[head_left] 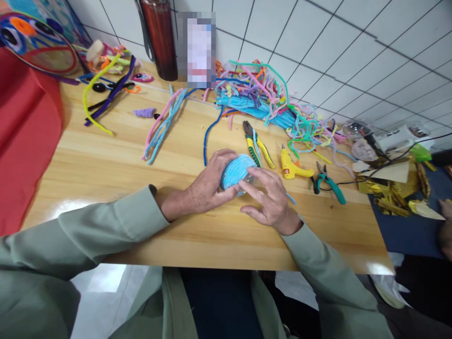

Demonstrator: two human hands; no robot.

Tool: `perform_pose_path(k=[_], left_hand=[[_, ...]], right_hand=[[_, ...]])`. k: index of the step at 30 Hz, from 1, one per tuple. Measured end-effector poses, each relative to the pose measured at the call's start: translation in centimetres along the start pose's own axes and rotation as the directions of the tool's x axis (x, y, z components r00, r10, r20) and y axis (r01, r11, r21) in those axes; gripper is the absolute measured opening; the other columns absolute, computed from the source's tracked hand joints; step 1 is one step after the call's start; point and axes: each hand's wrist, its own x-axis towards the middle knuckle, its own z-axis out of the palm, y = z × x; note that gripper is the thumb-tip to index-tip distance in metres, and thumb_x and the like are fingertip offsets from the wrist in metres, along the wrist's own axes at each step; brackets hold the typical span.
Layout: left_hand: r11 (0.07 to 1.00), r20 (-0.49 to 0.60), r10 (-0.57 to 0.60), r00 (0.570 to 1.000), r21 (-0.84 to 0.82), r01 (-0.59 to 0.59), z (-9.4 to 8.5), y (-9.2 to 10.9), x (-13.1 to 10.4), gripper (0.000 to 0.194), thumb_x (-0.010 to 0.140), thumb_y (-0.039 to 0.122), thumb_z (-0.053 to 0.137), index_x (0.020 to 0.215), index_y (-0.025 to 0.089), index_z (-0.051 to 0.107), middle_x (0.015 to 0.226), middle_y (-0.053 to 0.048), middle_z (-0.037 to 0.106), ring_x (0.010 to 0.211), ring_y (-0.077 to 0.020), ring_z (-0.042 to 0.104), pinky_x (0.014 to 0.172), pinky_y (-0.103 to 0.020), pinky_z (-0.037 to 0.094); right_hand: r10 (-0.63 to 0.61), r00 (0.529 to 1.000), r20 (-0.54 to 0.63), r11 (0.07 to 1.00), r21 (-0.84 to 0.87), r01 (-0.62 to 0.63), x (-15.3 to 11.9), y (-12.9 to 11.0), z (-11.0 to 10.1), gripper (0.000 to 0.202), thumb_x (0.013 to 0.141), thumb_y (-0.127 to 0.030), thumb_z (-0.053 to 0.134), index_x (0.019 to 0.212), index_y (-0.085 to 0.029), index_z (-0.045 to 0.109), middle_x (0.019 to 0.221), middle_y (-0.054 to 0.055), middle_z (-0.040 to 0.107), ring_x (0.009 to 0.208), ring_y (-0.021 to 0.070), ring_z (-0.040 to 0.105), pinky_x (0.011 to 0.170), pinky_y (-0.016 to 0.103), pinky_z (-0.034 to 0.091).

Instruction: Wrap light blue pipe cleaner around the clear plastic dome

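Observation:
My left hand (213, 186) is closed around a clear ball wrapped in light blue pipe cleaner (236, 170), held just above the wooden table. Part of the clear surface shows bare on its right side. From the right, my right hand (267, 195) reaches to the ball with fingers spread, the fingertips resting on it and the thumb apart. A short end of blue pipe cleaner (291, 198) shows beside my right hand. Behind the ball lie yellow-and-green pliers (254, 143), with a light blue strand across them.
A yellow glue gun (293, 165) and teal-handled pliers (328, 182) lie to the right. Pipe cleaners (257, 101) are heaped along the wall, near a phone (201, 52) and a dark red flask (160, 40). Gold foil scraps (395, 188) and another person's hand (445, 209) are at far right.

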Motion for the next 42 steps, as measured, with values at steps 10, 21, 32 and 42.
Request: perform_pose_path(k=[10, 21, 32, 42], left_hand=[[1.0, 0.018, 0.018, 1.0, 0.003, -0.018, -0.3, 0.3, 0.2, 0.065, 0.103, 0.043, 0.065, 0.158, 0.024, 0.036, 0.15, -0.02, 0.049, 0.144, -0.0371, 0.05, 0.12, -0.063, 0.049], [0.999, 0.039, 0.027, 0.999, 0.035, -0.028, -0.4, 0.4, 0.1, 0.066, 0.102, 0.041, 0.065, 0.158, 0.025, 0.033, 0.149, -0.02, 0.049, 0.144, -0.037, 0.051, 0.119, -0.063, 0.05], [0.998, 0.039, 0.036, 0.999, 0.041, -0.037, -0.4, 0.3, 0.1, 0.068, 0.101, 0.038, 0.066, 0.159, 0.024, 0.032, 0.15, -0.02, 0.049, 0.144, -0.038, 0.051, 0.118, -0.064, 0.049], [0.999, 0.046, 0.013, 0.999, 0.029, -0.014, -0.6, 0.4, 0.2, 0.068, 0.099, 0.037, 0.068, 0.158, 0.023, 0.036, 0.149, -0.02, 0.05, 0.144, -0.038, 0.052, 0.12, -0.063, 0.048]], right_hand=[[0.006, 0.971, -0.24, 0.992, 0.124, 0.025, 0.0, -0.3, 0.5, 0.036, 0.105, -0.039, 0.067, 0.14, -0.038, 0.074, 0.146, 0.007, 0.07, 0.135, 0.0318, 0.066, 0.114, 0.059, 0.055], [0.627, 0.757, -0.182, 0.495, 0.844, -0.207, 1.7, 0.1, 0.8, 0.022, 0.079, -0.036, 0.094, 0.09, -0.028, 0.078, 0.094, 0.001, 0.076, 0.088, 0.0175, 0.069, 0.082, 0.033, 0.06], [0.669, 0.737, -0.095, 0.341, 0.921, -0.191, 2.0, 0.2, 0.5, 0.025, 0.075, -0.03, 0.098, 0.085, -0.025, 0.075, 0.086, -0.003, 0.071, 0.079, 0.0129, 0.065, 0.079, 0.029, 0.06], [0.645, 0.76, -0.085, 0.308, 0.938, -0.157, 1.9, 0.0, 0.2, 0.03, 0.074, -0.029, 0.096, 0.08, -0.026, 0.067, 0.083, -0.004, 0.069, 0.079, 0.0139, 0.065, 0.082, 0.03, 0.058]])
